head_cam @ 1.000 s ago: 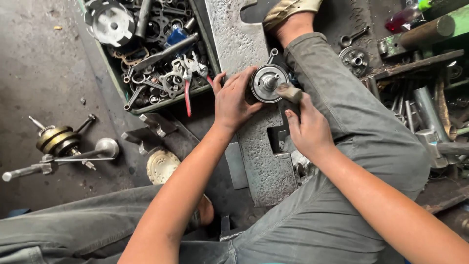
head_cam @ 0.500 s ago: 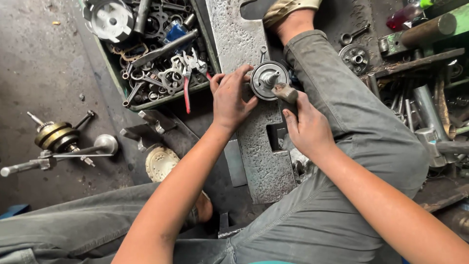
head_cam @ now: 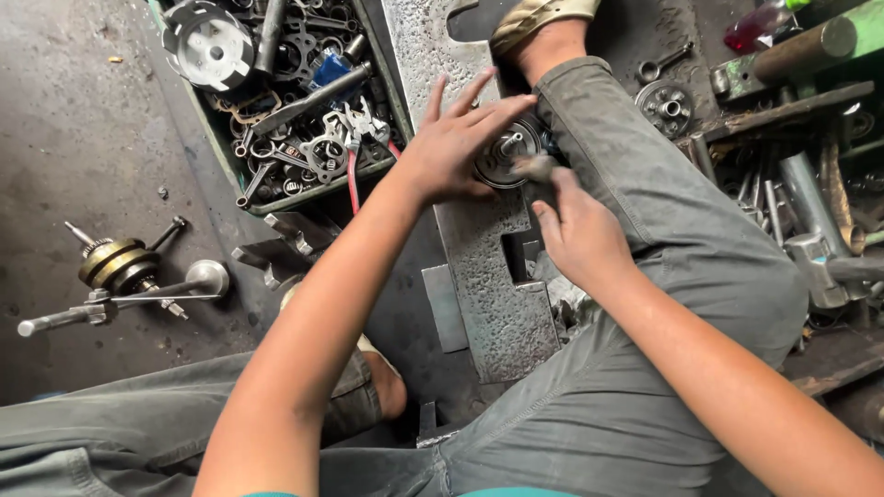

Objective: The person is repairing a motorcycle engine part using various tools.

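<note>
Trousers (head_cam: pixel 645 368), grey and dusty, fill the near part of the view, because the person sits on the floor with both legs out. Just past the knees, the right hand (head_cam: pixel 575 235) is closed around a small tool handle (head_cam: pixel 534 167) that looks blurry, so I cannot tell what kind of tool it is. The tool touches the round metal part (head_cam: pixel 505 155), which sits on the long grey metal plate (head_cam: pixel 488 267), right beside the person's leg. The left hand (head_cam: pixel 451 143) lies flat over the round part with its fingers spread, pressing it down and not gripping it.

How far along is the work? The round part looks whole, with its little middle shaft showing, and no pieces of it lie loose nearby, so my guess is the job on it is not finished.

Farther away sits a green tray (head_cam: pixel 304 195) full of metal things: wrenches, rings, gears and a pair of red-handled pliers (head_cam: pixel 354 156). (A round silver piece with holes (head_cam: pixel 207 41) lies at its far end.) On the floor to the left lies a crankshaft with a rod (head_cam: pixel 120 276).
</note>
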